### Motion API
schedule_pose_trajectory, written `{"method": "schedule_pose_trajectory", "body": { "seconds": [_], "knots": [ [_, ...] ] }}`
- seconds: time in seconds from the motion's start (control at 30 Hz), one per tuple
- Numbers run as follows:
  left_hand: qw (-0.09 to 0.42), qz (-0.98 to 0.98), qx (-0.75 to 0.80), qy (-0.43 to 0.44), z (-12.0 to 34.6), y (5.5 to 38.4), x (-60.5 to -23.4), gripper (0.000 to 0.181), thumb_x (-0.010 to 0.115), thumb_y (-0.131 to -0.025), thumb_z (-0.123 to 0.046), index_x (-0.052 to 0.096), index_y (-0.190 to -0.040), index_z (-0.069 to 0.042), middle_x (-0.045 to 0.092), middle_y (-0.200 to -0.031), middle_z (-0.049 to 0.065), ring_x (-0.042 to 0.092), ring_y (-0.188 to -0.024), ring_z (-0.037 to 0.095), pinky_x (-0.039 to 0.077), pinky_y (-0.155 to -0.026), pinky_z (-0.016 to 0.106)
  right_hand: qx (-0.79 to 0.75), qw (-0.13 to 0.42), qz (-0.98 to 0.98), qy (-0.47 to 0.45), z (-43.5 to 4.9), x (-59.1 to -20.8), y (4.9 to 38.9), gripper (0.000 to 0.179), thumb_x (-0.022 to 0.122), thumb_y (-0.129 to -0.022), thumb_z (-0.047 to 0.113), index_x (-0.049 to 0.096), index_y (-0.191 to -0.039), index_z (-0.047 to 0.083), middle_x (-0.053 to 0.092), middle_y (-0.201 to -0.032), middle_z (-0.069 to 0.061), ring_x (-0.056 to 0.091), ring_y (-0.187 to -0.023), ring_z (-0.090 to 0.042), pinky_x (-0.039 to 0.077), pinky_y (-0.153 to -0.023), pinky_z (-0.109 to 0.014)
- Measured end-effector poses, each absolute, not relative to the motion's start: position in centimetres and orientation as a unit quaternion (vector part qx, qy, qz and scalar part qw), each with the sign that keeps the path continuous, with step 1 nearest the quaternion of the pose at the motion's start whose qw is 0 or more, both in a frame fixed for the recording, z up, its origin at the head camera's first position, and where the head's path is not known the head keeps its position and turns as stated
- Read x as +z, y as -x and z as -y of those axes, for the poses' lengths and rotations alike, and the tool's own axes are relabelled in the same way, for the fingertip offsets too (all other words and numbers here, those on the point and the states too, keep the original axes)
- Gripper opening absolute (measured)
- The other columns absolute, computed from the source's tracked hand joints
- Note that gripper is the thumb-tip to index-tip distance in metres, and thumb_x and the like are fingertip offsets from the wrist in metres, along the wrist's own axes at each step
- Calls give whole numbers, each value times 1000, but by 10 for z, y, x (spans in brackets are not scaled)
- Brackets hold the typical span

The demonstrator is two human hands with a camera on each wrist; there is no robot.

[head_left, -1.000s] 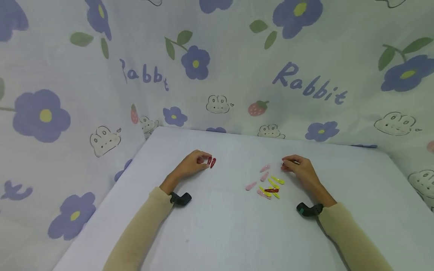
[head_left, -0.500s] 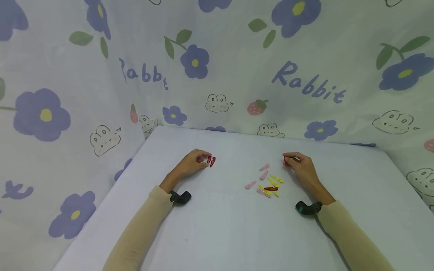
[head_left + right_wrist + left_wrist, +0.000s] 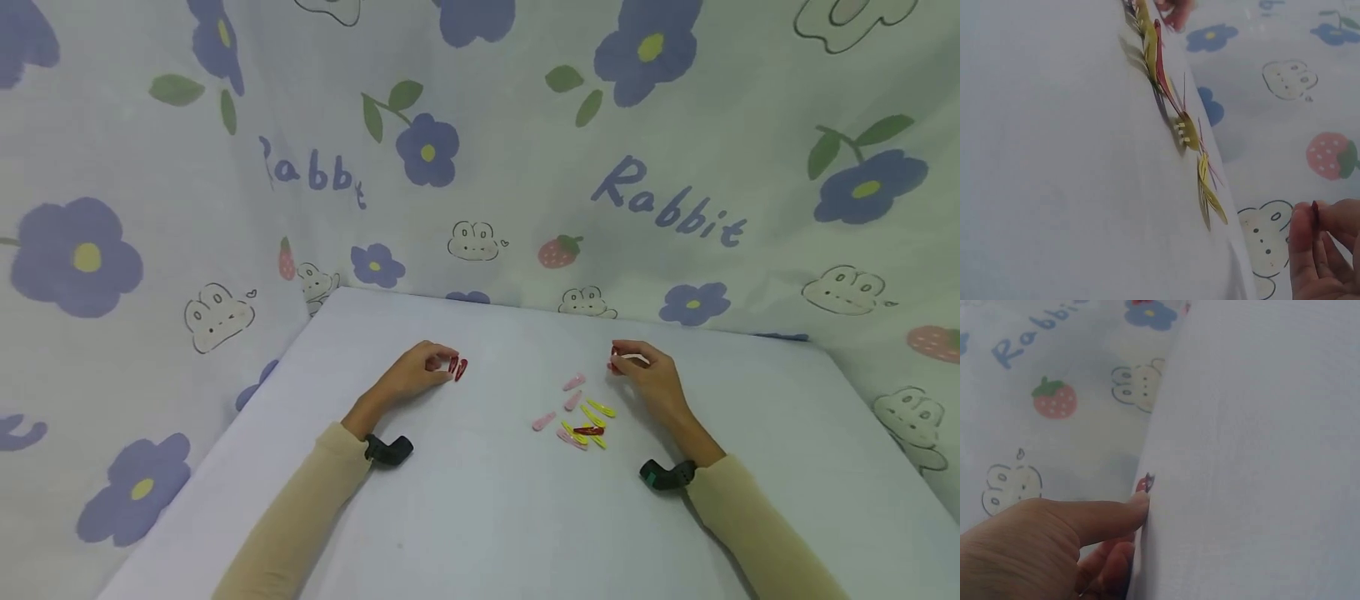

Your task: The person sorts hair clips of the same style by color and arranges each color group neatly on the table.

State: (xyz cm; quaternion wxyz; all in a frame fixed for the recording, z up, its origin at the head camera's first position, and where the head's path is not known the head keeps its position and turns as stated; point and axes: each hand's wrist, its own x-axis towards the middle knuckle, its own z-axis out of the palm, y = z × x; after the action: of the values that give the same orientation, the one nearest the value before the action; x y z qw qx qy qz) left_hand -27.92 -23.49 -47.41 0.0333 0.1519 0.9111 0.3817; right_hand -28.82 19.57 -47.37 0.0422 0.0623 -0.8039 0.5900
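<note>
Two red snap hair clips lie side by side at the left hand (image 3: 416, 369). Its thumb and forefinger pinch the nearer red hair clip (image 3: 453, 364) at its ends, while the other red clip (image 3: 461, 370) lies just to the right. In the left wrist view, the thumb tip covers most of a red clip (image 3: 1142, 484). The right hand (image 3: 651, 377) pinches another red hair clip (image 3: 1315, 212) between thumb and fingers, above the table to the right of the pile. One more red clip (image 3: 589, 431) lies across the yellow clips.
Several yellow hair clips (image 3: 602, 408) and pink hair clips (image 3: 543, 422) lie loosely scattered on the white tabletop (image 3: 465, 508), left of and nearer than the right hand. A patterned cloth (image 3: 510, 167) hangs behind the table and along its left side.
The right hand has lifted slightly and turned its red clip more upright. The left hand stays at its two red clips. The head view has shifted a little.
</note>
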Motion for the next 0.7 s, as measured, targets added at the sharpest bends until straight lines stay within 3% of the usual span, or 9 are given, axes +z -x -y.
{"method": "schedule_pose_trajectory", "body": {
  "seconds": [0.17, 0.43, 0.7],
  "knots": [
    [37, -910, 383, -155, 232, 279, -479, 40, 73, -91, -17, 66, -130, -10, 61, -117, 12, 58, -103, 23, 48, -91, 40, 604, 25, 792, -80, -187, -466, 281, 47, 71, -94, 23, 60, -132, -3, 67, -110, -7, 71, -89, -4, 55, -81, -17],
    [29, -912, 380, -150, 230, 280, -479, 39, 72, -92, -18, 66, -131, -11, 61, -118, 11, 58, -104, 23, 48, -92, 41, 547, -25, 829, -114, -162, -451, 280, 56, 75, -90, 34, 60, -137, 9, 66, -122, -12, 68, -99, -18, 50, -83, -15],
    [22, -910, 384, -151, 234, 278, -476, 40, 73, -92, -16, 66, -130, -11, 62, -117, 11, 58, -102, 23, 48, -89, 39, 545, -48, 823, -150, -134, -443, 278, 57, 78, -88, 29, 59, -138, 10, 70, -113, -15, 68, -98, -21, 54, -82, -21]
  ]
}}
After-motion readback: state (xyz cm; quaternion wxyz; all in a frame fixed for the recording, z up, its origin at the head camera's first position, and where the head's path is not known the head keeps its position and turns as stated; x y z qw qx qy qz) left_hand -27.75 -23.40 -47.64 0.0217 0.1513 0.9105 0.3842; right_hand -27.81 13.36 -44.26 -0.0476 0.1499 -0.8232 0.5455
